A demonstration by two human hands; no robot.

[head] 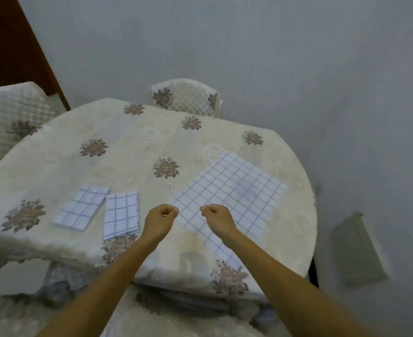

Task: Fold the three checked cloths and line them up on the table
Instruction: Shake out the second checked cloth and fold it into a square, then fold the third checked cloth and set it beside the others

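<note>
Two folded white cloths with blue checks lie side by side at the near left of the table: the left folded cloth and the right folded cloth. A third checked cloth lies spread flat at the right, turned like a diamond. My left hand hovers with curled fingers just beside this cloth's left corner. My right hand is over its near-left part, fingers also closed. The cloth looks flat under both hands, and I see none of it lifted between the fingers.
The round table wears a cream tablecloth with flower motifs. Quilted chairs stand at the far side and at the left. A grey wall is behind, and a grey mat lies on the floor at the right.
</note>
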